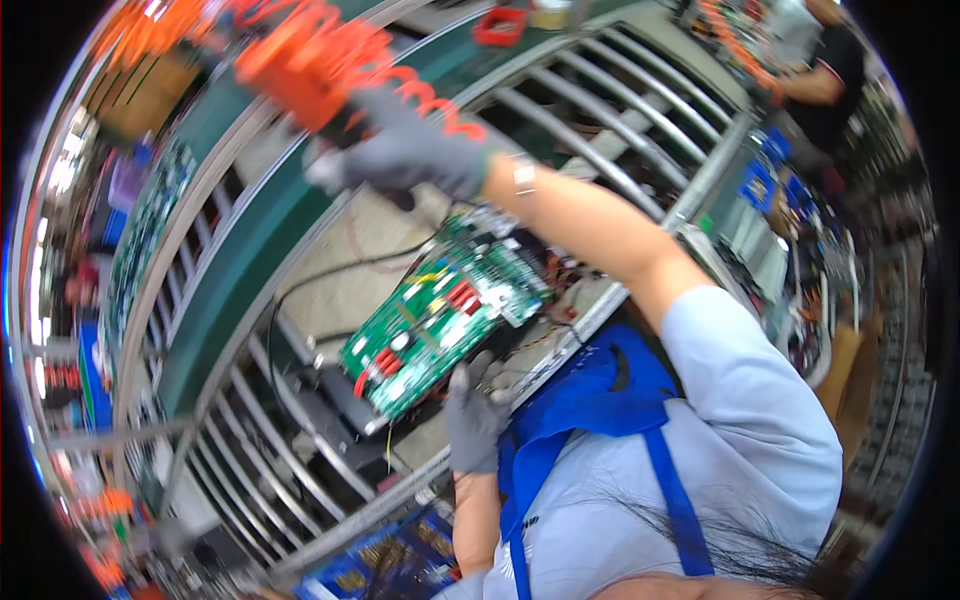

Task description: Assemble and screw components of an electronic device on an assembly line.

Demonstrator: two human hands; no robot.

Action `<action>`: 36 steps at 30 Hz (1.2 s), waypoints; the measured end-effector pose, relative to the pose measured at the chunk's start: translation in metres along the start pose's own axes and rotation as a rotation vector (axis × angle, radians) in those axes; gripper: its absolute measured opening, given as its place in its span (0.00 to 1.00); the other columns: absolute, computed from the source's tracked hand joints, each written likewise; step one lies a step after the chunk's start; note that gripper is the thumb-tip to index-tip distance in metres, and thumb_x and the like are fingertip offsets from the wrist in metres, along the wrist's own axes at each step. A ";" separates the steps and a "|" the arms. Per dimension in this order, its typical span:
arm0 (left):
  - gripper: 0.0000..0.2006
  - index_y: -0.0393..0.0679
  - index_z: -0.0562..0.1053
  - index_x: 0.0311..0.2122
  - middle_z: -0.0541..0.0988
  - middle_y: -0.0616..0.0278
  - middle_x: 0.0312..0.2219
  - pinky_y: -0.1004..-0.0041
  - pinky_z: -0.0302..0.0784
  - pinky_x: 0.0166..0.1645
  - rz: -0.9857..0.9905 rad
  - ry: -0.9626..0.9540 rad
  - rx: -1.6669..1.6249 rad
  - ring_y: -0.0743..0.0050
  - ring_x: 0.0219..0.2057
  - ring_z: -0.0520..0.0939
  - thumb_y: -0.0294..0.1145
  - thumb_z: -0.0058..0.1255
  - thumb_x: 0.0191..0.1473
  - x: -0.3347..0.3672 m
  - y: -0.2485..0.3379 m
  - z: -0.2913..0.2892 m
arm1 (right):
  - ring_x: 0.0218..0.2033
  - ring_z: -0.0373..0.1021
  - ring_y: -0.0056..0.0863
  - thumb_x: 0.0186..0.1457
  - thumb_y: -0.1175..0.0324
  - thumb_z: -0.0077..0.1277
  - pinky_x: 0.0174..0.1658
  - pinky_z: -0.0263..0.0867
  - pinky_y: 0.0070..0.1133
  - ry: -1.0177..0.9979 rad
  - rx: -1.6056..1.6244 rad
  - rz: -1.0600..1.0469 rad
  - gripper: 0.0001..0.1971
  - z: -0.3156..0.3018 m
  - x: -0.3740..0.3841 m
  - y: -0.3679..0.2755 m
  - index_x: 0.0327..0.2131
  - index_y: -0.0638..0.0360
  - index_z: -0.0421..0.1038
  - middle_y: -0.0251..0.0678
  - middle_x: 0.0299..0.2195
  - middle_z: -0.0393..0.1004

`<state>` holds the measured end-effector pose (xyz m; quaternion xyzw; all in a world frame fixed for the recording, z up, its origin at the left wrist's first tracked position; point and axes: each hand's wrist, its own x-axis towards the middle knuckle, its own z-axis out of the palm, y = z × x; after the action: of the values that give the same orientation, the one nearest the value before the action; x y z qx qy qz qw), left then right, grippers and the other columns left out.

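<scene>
Stretched out to the upper left, my right hand (405,150), in a grey glove, is closed around the dark grip of an orange power tool (290,78). Motion blurs the tool, and its exact kind is unclear. Orange coiled hose (425,95) loops beside it. A green circuit board (440,310), with red, yellow and white parts, lies at the centre. Close to its near edge is my gloved left hand (474,425), its fingers curled; what they hold, if anything, I cannot make out. Wires (560,335) run out at the board's right end.
Metal rollers (270,450) lie to the near left, and more rollers (610,110) to the far right. A black cable (300,280) curves left of the board. A green conveyor edge (235,275) runs beyond. Another person (825,85) works at the far right.
</scene>
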<state>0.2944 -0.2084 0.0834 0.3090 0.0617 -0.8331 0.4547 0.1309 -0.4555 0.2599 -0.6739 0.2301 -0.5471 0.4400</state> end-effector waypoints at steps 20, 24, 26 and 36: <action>0.17 0.40 0.70 0.48 0.76 0.54 0.37 0.75 0.73 0.36 -0.140 0.020 0.066 0.70 0.36 0.75 0.42 0.45 0.60 0.001 -0.153 0.036 | 0.36 0.75 0.38 0.35 0.68 0.63 0.40 0.70 0.29 0.091 -1.111 0.329 0.27 -0.289 -0.379 -0.159 0.45 0.55 0.71 0.40 0.36 0.77; 0.21 0.35 0.68 0.49 0.74 0.49 0.41 0.72 0.76 0.34 -0.116 0.001 0.005 0.63 0.37 0.75 0.43 0.46 0.58 0.031 -0.186 -0.016 | 0.42 0.70 0.45 0.38 0.61 0.63 0.44 0.67 0.32 -0.369 -1.386 0.323 0.25 -0.352 -0.475 -0.119 0.45 0.51 0.72 0.42 0.38 0.74; 0.22 0.35 0.69 0.49 0.74 0.48 0.42 0.71 0.79 0.36 -0.068 0.091 -0.026 0.61 0.37 0.76 0.43 0.50 0.56 0.024 -0.198 -0.021 | 0.41 0.70 0.45 0.39 0.62 0.62 0.43 0.67 0.33 -0.533 -1.307 0.311 0.25 -0.424 -0.570 -0.089 0.45 0.53 0.72 0.43 0.38 0.74; 0.22 0.28 0.64 0.52 0.70 0.43 0.47 0.57 0.72 0.56 0.649 0.387 -0.391 0.45 0.48 0.74 0.17 0.35 0.48 -0.079 -0.197 -0.172 | 0.47 0.70 0.38 0.41 0.81 0.48 0.52 0.64 0.28 -0.401 -0.970 0.814 0.25 -0.527 -0.540 -0.036 0.48 0.66 0.67 0.46 0.44 0.72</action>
<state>0.2479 0.0281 -0.0448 0.3711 0.2025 -0.5459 0.7234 -0.5297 -0.1896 0.0088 -0.7435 0.6004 -0.0356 0.2925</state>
